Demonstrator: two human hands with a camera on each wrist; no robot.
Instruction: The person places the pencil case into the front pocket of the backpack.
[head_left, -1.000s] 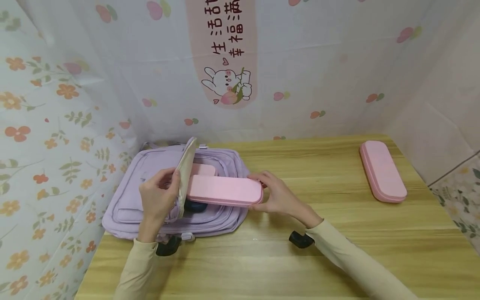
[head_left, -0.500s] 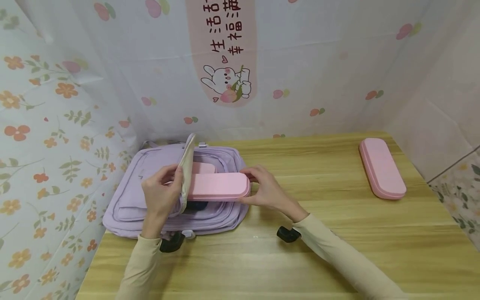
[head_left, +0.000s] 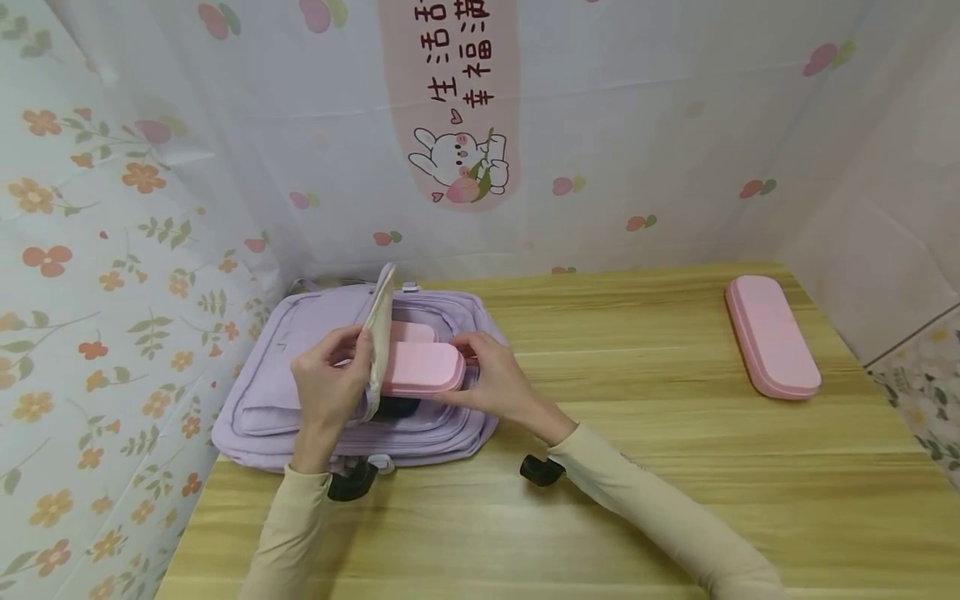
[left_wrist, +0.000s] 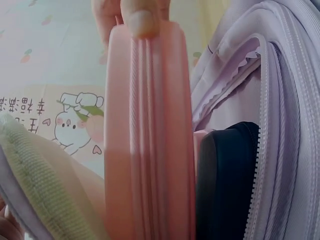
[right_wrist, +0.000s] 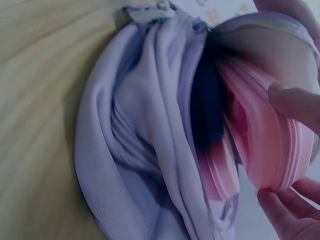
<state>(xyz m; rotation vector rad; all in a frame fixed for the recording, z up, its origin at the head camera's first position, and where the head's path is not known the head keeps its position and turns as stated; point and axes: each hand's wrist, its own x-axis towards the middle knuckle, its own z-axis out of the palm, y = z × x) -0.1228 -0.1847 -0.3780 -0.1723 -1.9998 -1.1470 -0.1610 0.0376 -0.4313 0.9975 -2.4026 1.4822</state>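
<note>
A lilac backpack lies on the table with a front pocket unzipped. My left hand pinches the edge of the pocket's flap and holds it raised. My right hand grips the right end of a pink zippered pencil case, thumb on one side, fingers on the other. The case's left end is behind the flap, inside the pocket. Under it in the pocket lie another pink case and a dark navy case. Both are partly hidden.
One more pink pencil case lies at the right back of the wooden table. A patterned white cloth hangs behind the table and along its left side. Dark wrist cameras sit under both wrists.
My right hand has moved left, sliding the pink pencil case further behind the flap; less of it shows now. My left hand keeps holding the flap up in nearly the same place.
</note>
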